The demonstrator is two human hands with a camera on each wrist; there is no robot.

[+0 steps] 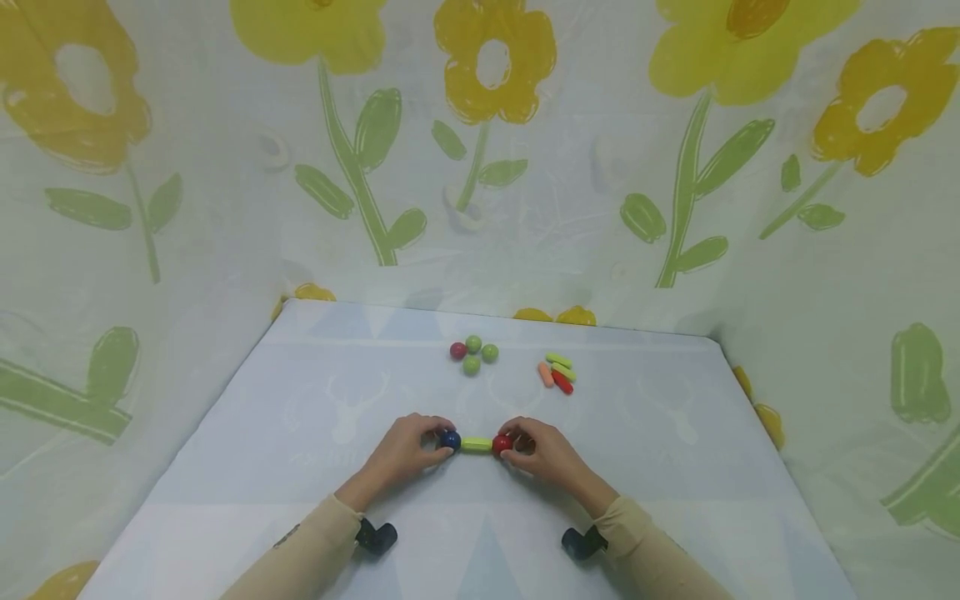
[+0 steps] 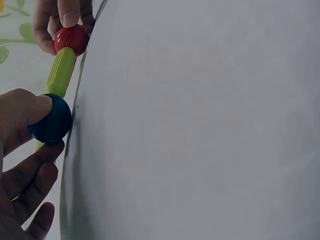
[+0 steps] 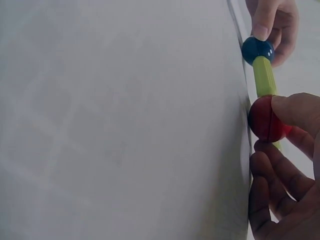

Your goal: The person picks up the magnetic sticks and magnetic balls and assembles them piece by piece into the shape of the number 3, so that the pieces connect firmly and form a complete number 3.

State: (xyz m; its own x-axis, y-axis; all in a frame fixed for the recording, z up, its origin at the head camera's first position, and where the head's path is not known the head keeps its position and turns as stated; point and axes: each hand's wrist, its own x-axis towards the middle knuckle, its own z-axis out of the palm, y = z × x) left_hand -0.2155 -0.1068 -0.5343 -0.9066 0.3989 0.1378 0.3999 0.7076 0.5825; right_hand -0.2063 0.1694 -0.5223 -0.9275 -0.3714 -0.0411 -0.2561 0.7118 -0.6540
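Observation:
A yellow-green ridged rod [image 1: 476,445] lies between a blue ball [image 1: 450,440] and a red ball [image 1: 502,445], touching both in a straight line. My left hand [image 1: 415,446] pinches the blue ball between thumb and fingers, as the left wrist view also shows on that blue ball [image 2: 52,120]. On the other end, my right hand [image 1: 543,450] pinches the red ball, seen close in the right wrist view as a red ball [image 3: 266,120] with a seam. Whether the rod's ends sit inside the balls cannot be told.
Farther back on the table [image 1: 300,467] stand several green balls [image 1: 471,366] and a dark red ball [image 1: 458,351]. Right of them lie yellow-green rods [image 1: 563,372], an orange rod [image 1: 545,374] and a red rod [image 1: 562,382]. Flower-printed cloth [image 1: 555,208] hangs behind and at both sides.

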